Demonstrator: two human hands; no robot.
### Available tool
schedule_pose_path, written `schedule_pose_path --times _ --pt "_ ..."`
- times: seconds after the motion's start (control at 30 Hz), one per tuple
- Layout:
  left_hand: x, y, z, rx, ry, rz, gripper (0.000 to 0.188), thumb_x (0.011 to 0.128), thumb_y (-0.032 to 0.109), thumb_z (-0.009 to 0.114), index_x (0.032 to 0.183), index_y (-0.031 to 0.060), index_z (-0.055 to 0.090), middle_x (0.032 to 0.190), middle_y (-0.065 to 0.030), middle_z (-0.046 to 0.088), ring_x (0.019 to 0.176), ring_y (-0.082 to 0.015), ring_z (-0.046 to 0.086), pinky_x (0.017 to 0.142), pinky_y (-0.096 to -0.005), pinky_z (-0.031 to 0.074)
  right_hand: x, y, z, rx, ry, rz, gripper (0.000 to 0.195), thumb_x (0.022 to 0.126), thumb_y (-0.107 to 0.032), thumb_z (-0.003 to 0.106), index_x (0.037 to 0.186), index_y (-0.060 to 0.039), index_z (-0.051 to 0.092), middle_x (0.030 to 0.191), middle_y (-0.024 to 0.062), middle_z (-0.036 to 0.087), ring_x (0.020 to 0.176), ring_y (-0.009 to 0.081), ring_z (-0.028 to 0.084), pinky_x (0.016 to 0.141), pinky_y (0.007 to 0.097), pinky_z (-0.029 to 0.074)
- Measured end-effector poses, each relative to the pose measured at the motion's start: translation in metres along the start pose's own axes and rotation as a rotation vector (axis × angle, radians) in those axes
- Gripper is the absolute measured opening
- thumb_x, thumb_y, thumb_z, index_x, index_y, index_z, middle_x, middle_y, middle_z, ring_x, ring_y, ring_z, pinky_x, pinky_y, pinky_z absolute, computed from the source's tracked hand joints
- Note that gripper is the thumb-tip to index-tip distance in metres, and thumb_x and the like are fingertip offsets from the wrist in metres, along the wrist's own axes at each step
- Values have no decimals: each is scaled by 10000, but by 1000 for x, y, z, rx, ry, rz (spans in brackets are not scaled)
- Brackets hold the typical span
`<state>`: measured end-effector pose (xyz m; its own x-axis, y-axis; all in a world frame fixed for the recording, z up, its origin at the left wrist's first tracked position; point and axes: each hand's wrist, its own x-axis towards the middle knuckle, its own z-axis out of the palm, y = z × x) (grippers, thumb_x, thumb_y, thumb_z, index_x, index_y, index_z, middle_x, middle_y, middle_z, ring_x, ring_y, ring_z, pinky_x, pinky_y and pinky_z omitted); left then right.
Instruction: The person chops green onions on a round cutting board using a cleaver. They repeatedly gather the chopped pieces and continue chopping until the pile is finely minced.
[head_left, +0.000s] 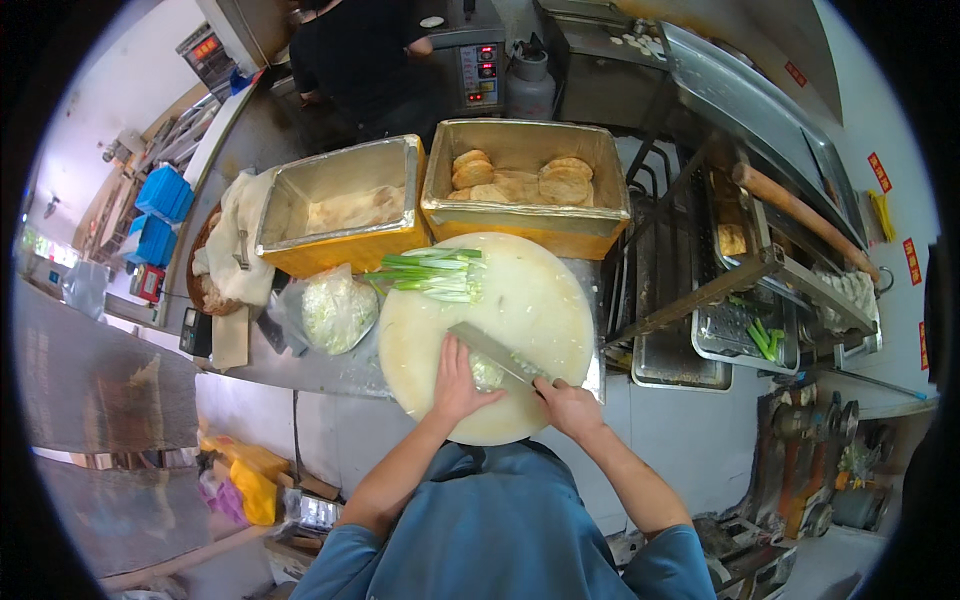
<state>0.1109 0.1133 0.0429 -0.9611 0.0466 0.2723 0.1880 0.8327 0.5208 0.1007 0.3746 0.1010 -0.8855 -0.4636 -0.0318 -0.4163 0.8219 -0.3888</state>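
Note:
A round, pale cutting board (540, 289) lies before me at the counter's edge. My right hand (570, 407) grips the handle of a kitchen knife (495, 354), whose broad blade slants up and left across the board. My left hand (459, 382) rests flat on the board with its thumb apart from the fingers, its fingertips close by the blade's tip end. Between that thumb and the blade sits a small heap of finely chopped scallion (486, 373). A bunch of cut scallions (436, 274) lies at the board's upper left, green ends hanging over the rim.
Beyond the board stand two yellow metal-lined boxes, one with flat breads (564, 181), the left one (337, 247) with a pale layer inside. A plastic bag of chopped vegetable (339, 309) is at left. A metal rack (697, 296) stands right. A person (360, 67) works behind.

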Motion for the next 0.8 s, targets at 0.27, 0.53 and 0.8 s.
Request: schedule_pose_path --times 0.27,0.53,0.8 --pt "4 10 6 -73 10 -44 1130 598 430 957 1451 -41 385 1506 -291 369 1398 -478 376 1182 -530 347 -54 92 -16 1240 -164 635 195 1048 -316 617 1070 -127 574 657 33 545 471 160 527 425 317 430" --pt "-1 64 42 -191 263 -259 871 709 267 889 1414 -2 455 1475 -264 417 1366 -458 423 1138 -518 393 -78 -36 73 1494 -214 623 201 1071 -269 592 1033 -83 526 639 0 491 411 100 431 373 292 351" --pt "4 76 29 -262 394 -300 716 779 145 833 1392 11 487 1471 -247 440 1349 -446 457 1121 -498 414 -74 -67 77 1560 -154 531 208 1074 -253 589 1023 -80 484 636 4 497 408 93 444 369 272 347"
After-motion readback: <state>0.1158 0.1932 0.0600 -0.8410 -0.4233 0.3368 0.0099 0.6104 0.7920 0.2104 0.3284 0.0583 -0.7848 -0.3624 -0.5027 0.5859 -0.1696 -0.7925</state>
